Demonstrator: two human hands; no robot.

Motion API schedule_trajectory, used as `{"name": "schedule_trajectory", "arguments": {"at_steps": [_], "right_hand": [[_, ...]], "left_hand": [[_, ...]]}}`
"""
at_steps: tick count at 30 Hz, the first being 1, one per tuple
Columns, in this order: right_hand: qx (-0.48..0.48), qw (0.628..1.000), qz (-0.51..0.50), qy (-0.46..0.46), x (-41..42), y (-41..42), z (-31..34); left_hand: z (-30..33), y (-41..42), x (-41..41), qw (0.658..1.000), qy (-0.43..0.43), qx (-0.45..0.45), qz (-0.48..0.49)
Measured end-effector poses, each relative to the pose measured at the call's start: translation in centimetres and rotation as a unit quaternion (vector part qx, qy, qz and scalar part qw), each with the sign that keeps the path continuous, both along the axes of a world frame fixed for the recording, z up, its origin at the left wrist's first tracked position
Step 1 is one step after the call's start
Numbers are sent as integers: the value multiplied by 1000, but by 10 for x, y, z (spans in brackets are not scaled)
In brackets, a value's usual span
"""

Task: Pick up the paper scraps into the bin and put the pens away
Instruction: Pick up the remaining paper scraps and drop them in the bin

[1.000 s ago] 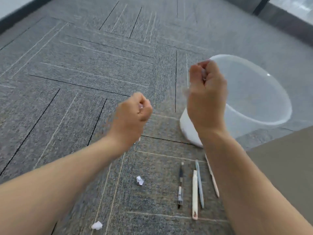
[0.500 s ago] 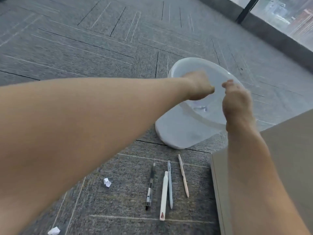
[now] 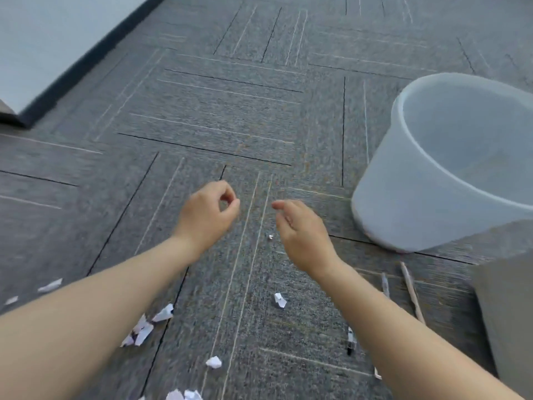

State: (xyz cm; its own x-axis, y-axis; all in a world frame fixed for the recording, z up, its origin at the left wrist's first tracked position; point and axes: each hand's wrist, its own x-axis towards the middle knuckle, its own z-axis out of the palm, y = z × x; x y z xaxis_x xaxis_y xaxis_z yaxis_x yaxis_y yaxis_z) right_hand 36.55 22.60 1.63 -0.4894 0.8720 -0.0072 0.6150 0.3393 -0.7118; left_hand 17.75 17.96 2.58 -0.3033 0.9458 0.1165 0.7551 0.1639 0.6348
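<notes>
While both forearms reach out over grey carpet (image 3: 219, 116) tiles, woven and ribbed with thin pale and dark seam lines, neither hand holds anything visible. Left hand (image 3: 206, 215) hangs above the floor, fingers loosely curled with thumb and forefinger tips close together in a ring; nothing seen between them. Right hand (image 3: 300, 229) just beside it, palm turned inward, fingers relaxed and slightly bent, empty. Bin (image 3: 403, 197) stands upright at right, well apart from the hands: round, translucent frosted white plastic, smooth wall, thick rolled rim, mouth open; contents cannot be told through the haze. Paper scraps, white, crumpled and angular, lie scattered on the carpet: a tiny one (image 3: 270, 237) between the hands, one (image 3: 280, 300) under the right forearm, a folded cluster (image 3: 144, 330) beside the left forearm, a ball (image 3: 213, 362) lower down, more at the bottom edge (image 3: 184, 395) and flat pieces at far left (image 3: 50, 285). Pens lie on the floor near the bin's base, partly hidden by the right arm: slim beige one (image 3: 412, 293), grey one (image 3: 385, 285), black-tipped one (image 3: 350, 340). Flat grey box corner (image 3: 507, 313), matte, at the right edge just beside the pens. Pale wall with dark skirting (image 3: 86, 56) at top left.
</notes>
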Motion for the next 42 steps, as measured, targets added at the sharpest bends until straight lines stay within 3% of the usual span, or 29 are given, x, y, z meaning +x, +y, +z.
{"name": "schedule_trajectory", "arguments": {"at_steps": [3,6,10,16,20,24,28,33,36,39,42], "right_hand": [[-54,982,83,-163,-13,-14,-58],[-38,969,93,-226,-11,-21,-89],[9,970,164,-177,-6,-57,-104],[-25,945,319,-70,-13,-126,-94],[0,962,261,-83,-26,-125,-95],[29,937,303,-173,-56,-125,-102],[50,914,369,-161,-102,-131,-101],[20,868,483,-109,-112,-165,-102],[17,880,472,-58,-112,-162,-101],[47,881,460,-100,-139,-148,-103],[82,847,505,-145,-165,-145,-102]], "left_hand": [[-51,-79,-50,994,67,-86,22],[-82,-150,-80,969,121,-201,76],[-104,-196,-85,967,84,-239,26],[-105,-221,-48,981,36,-155,-112],[-108,-232,-78,985,93,-144,-16],[-105,-243,-114,955,175,-215,105],[-107,-244,-151,921,134,-262,255],[-108,-243,-189,928,95,-247,263],[-112,-251,-209,920,83,-267,276],[-115,-251,-219,918,52,-285,270],[-112,-250,-207,949,20,-221,223]]}}
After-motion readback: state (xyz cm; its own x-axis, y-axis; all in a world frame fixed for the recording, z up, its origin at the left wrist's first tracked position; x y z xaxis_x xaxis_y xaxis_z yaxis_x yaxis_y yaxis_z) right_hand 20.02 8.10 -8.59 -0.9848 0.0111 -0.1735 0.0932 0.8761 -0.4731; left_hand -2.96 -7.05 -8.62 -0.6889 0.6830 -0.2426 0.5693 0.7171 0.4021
